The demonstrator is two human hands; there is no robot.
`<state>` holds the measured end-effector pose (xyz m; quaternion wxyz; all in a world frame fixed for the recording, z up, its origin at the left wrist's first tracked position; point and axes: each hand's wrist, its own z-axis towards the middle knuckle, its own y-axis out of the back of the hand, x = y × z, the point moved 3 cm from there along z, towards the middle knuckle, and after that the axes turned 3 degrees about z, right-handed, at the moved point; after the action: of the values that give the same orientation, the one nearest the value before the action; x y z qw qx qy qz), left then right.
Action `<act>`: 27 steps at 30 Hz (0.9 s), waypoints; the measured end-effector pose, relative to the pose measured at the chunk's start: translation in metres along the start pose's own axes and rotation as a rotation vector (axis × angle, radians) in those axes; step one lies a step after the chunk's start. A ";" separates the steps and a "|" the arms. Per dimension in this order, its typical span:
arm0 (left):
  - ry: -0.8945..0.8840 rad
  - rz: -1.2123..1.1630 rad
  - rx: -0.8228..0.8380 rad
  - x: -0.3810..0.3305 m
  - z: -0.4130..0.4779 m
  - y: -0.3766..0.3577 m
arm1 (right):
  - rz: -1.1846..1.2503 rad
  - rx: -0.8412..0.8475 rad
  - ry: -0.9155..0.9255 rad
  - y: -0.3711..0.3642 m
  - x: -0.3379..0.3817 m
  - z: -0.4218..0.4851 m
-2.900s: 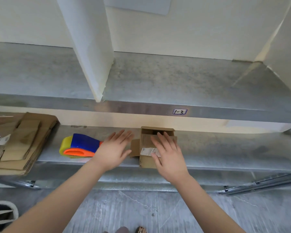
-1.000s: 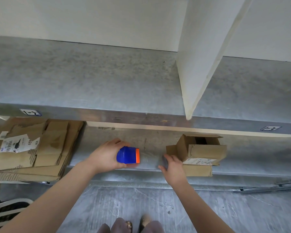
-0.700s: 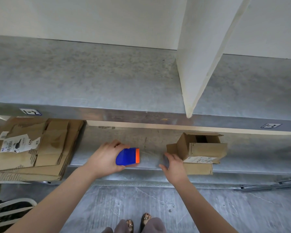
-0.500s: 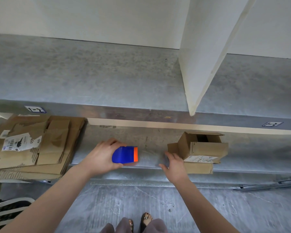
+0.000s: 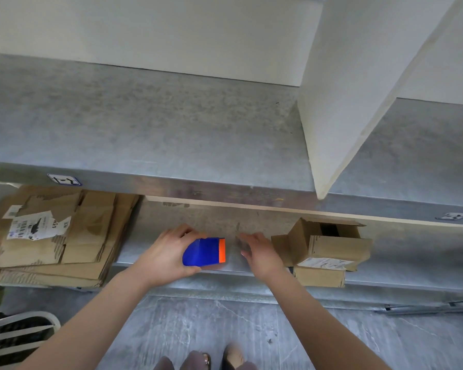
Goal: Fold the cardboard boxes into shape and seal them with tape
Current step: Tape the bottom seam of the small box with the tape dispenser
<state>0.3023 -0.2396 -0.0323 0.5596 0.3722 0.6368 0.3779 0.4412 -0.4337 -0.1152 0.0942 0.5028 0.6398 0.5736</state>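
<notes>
Cardboard boxes are shown flattened in a stack well to the left of the grip, on the lower shelf. A blue-and-orange tape dispenser is clasped in the left hand, fingers wrapped round its body. The right hand is held just beside its orange end, fingers blurred; whether anything is pinched cannot be told. Just right of that hand, a half-formed box is propped at the shelf's front edge, top flaps open. Light, stiff but easily creased board is expected, best taken by the side walls near the corners. Headroom is capped by the upper shelf; bare shelf is seen further right.
</notes>
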 end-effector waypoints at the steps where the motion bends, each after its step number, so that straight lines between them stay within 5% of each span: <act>1: 0.010 -0.011 -0.005 0.002 -0.001 0.000 | -0.009 0.009 0.011 0.000 0.003 0.006; 12: 0.056 -0.073 -0.015 0.020 0.002 -0.001 | 0.075 0.029 0.028 -0.012 0.009 0.023; 27: 0.051 -0.086 -0.010 0.013 -0.006 -0.002 | 0.024 -0.179 0.007 -0.023 0.007 0.025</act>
<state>0.2947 -0.2290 -0.0392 0.5610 0.3318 0.6643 0.3660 0.4425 -0.4088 -0.1393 0.1298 0.4981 0.5803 0.6311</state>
